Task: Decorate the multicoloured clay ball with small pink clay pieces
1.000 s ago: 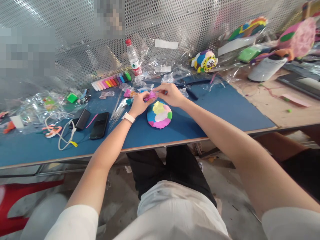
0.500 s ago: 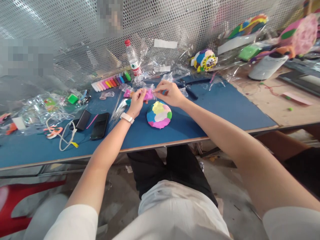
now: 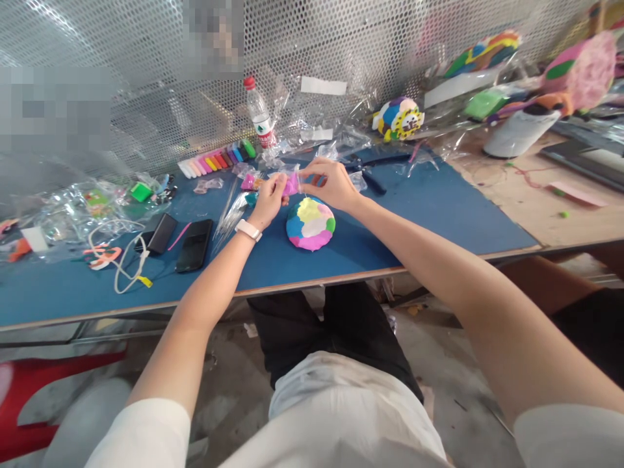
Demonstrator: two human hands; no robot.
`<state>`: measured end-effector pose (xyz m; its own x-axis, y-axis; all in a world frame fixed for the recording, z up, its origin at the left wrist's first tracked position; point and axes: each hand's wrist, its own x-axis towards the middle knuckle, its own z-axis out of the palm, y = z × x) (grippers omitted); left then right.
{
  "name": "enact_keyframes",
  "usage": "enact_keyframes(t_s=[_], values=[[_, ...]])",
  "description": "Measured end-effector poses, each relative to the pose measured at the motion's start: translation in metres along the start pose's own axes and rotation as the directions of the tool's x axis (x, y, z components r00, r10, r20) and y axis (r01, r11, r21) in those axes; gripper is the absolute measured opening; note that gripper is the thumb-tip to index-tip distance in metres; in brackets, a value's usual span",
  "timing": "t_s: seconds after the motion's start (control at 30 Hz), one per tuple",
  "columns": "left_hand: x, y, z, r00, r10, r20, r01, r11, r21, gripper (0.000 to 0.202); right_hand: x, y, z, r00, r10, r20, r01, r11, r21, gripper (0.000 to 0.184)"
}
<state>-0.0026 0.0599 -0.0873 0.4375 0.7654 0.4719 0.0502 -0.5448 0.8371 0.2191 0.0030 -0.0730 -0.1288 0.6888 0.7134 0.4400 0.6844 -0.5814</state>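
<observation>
Between the fingers of my left hand (image 3: 270,196) is a small clear packet of pink-purple modelling clay (image 3: 292,184). My right hand (image 3: 331,184) pinches the clear wrapper at the packet's right end. Just below both hands, a round piece (image 3: 311,224) covered with patches of yellow, white, pink, blue, green and magenta clay lies on the blue table top (image 3: 414,224). Another pink packet (image 3: 248,182) rests left of my left hand, close to a teal one (image 3: 251,199).
A row of coloured clay sticks (image 3: 217,159) and a red-capped bottle (image 3: 259,114) stand at the back. Pliers (image 3: 373,179) lie right of my hands. To the left are a phone (image 3: 194,246) and a white cable (image 3: 129,273). A clay lion figure (image 3: 400,119) sits at the back right.
Both hands keep their hold on the pink-purple packet, with only a slight shift of the right fingers. The round clay-covered piece stays where it was.
</observation>
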Motion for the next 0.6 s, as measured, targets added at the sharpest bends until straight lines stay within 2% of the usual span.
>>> enact_keyframes(t_s=[0.13, 0.37, 0.53, 0.6], values=[[-0.0025, 0.0003, 0.0023, 0.998, 0.030, 0.053, -0.030, 1.000, -0.007, 0.062, -0.0002, -0.0001, -0.0036, 0.999, -0.025, 0.035, 0.026, 0.999, -0.023, 0.034], [-0.0076, -0.0003, 0.0070, 0.998, 0.034, 0.056, -0.035, 0.999, 0.014, 0.060, -0.0010, -0.0050, -0.0057, 0.992, -0.050, 0.114, 0.056, 0.997, -0.044, 0.027], [-0.0068, -0.0004, 0.0068, 0.998, 0.047, 0.046, -0.050, 0.995, 0.085, 0.063, -0.0019, -0.0094, -0.0009, 0.997, -0.022, 0.079, 0.025, 0.999, -0.048, 0.024], [-0.0050, 0.0018, 0.0050, 0.993, 0.117, -0.027, -0.111, 0.980, 0.164, 0.059, -0.0016, -0.0091, 0.0004, 0.999, -0.003, 0.039, 0.006, 0.997, -0.075, 0.023]])
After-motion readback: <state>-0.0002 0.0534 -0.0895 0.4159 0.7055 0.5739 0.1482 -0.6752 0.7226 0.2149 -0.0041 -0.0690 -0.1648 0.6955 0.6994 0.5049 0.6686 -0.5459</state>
